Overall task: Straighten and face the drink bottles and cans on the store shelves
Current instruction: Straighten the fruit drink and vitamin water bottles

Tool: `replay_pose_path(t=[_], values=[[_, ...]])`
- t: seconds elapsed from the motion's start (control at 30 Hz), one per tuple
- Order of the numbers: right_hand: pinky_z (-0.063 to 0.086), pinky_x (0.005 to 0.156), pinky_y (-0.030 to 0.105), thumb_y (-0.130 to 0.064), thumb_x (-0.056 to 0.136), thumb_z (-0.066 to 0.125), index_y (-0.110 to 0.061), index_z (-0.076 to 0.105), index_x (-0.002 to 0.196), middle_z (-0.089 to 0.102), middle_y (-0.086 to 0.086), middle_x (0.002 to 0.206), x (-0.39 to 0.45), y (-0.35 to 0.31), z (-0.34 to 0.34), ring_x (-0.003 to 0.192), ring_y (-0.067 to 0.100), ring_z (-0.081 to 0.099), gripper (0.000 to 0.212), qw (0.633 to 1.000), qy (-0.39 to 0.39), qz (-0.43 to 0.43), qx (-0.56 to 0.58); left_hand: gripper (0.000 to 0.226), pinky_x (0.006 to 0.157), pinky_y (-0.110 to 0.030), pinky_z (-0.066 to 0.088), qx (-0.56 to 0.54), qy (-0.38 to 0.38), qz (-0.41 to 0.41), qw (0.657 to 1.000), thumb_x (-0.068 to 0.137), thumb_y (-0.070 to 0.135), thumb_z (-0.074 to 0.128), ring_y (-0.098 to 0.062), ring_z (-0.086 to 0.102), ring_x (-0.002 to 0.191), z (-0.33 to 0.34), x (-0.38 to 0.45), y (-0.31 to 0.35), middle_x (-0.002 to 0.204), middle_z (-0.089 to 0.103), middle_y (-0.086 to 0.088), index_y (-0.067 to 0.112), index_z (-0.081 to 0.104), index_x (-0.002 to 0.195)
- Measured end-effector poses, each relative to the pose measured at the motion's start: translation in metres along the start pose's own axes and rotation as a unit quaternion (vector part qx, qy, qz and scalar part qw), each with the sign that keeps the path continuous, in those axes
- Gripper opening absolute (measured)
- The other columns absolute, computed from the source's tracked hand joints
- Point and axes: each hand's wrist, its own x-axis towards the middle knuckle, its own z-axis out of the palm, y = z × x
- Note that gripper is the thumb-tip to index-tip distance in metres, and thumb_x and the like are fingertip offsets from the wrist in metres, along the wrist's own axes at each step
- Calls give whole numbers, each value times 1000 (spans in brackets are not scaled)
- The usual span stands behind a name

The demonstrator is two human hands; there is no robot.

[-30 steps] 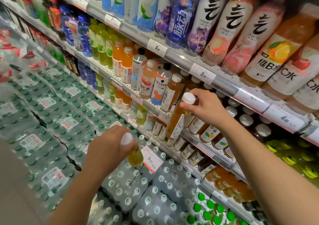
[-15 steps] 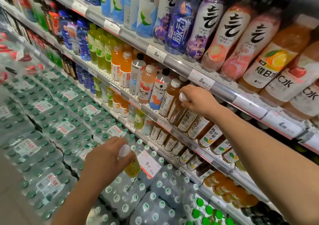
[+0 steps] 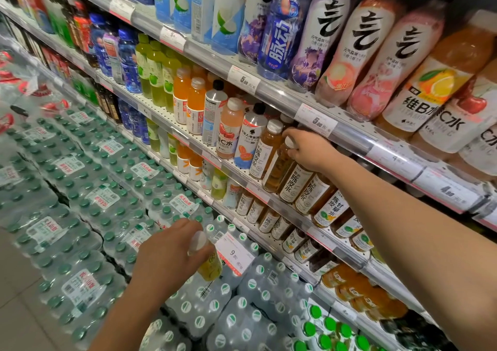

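Store shelves (image 3: 271, 87) packed with drinks fill the whole view, running in tiers from the upper left down to the lower right, each front rail carrying white price tags. On the middle tier, near its front edge, the person's right hand (image 3: 309, 150) curls over the white cap of an amber tea bottle (image 3: 278, 166), holding it by the top; the bottle leans to the right and its label is turned away, so only brown liquid shows. Touching it on the left is an upright bottle of the same tea (image 3: 265, 149) with its label facing out, and on the right a row of matching tea bottles (image 3: 309, 189) with cream labels leans along the shelf front.

Lower down, out in front of the shelving, the left hand (image 3: 172, 256) grips a yellow drink bottle (image 3: 211, 266) by the neck, fingers wrapped around just under its white cap; the bottle hangs over the stacked water packs (image 3: 88, 189), beside a price card (image 3: 235, 254).

Left of the tea on the middle tier stand a peach-coloured vitamin drink (image 3: 228, 130), a grey bottle, orange juices (image 3: 188, 100) and green apple drinks (image 3: 154, 71). On the tier above, tall pink and purple sparkling-water bottles (image 3: 357, 46) lean forward against the rail.
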Motion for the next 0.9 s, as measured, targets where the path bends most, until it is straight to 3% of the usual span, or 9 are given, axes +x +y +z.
replay_pose_path(t=[0.1, 0.2, 0.27, 0.37, 0.43, 0.53, 0.63, 0.8, 0.9], values=[[52, 97, 41, -23, 97, 65, -20, 49, 146, 62, 5, 137, 1, 3, 1, 123, 27, 60, 51, 1000, 11, 16, 8, 48, 56, -25, 42, 9, -9, 1, 1000, 82, 80, 35, -6, 57, 74, 1, 0, 2, 97, 54, 21, 44, 55, 106], [53, 96, 43, -29, 99, 63, -19, 49, 144, 63, 7, 133, 2, 3, 1, 121, 29, 60, 48, 999, 12, 34, 7, 43, 59, -27, 47, 7, -16, 1, 1000, 87, 77, 45, -6, 59, 78, 3, 0, 2, 101, 56, 22, 43, 56, 110], [53, 96, 43, -31, 100, 62, -18, 49, 145, 63, 7, 134, 3, 3, 1, 122, 29, 60, 49, 999, 13, 44, 12, 46, 60, -28, 48, 10, -16, 3, 1000, 85, 80, 40, -6, 58, 77, 5, 0, 3, 101, 56, 22, 44, 55, 110], [51, 94, 40, -32, 100, 61, -16, 51, 141, 63, 8, 133, 5, 2, 1, 121, 29, 60, 45, 999, 2, 50, 17, 52, 58, -28, 47, 10, -16, 5, 1000, 81, 84, 31, -7, 57, 74, 5, 0, 3, 98, 55, 22, 44, 54, 106], [48, 89, 37, -35, 102, 59, -12, 54, 135, 63, 10, 129, 7, 0, -2, 118, 30, 61, 41, 998, -12, 67, 19, 49, 57, -27, 45, 14, -19, 7, 1000, 83, 83, 35, -7, 57, 74, 5, 0, 4, 98, 54, 21, 43, 54, 106], [48, 97, 41, -41, 104, 53, -6, 56, 131, 62, 16, 130, 8, -6, -6, 120, 33, 59, 44, 996, -36, 81, 5, 44, 55, -26, 41, 25, -22, 12, 999, 86, 80, 40, -7, 56, 72, 6, 0, 5, 97, 53, 20, 43, 54, 106], [47, 104, 46, -49, 105, 47, -9, 57, 129, 60, 15, 131, 7, -6, -5, 123, 33, 56, 48, 994, -45, 95, -1, 44, 54, -25, 40, 23, -21, 14, 999, 85, 81, 39, -6, 56, 69, 5, -1, 7, 95, 53, 21, 43, 53, 103], [46, 98, 42, -53, 104, 43, -20, 54, 111, 61, 10, 125, 5, 2, 1, 117, 30, 58, 36, 996, -27, 77, 34, 43, 61, -27, 45, 23, -30, 13, 999, 87, 80, 41, -7, 57, 75, 7, -3, 8, 99, 54, 21, 44, 52, 106], [48, 96, 43, -50, 100, 49, -17, 51, 119, 60, 9, 119, 1, 6, 1, 114, 31, 58, 39, 998, -4, 51, 30, 48, 63, -30, 50, 21, -35, 8, 999, 84, 81, 35, -8, 58, 74, 9, -4, 6, 101, 55, 21, 43, 54, 107]])
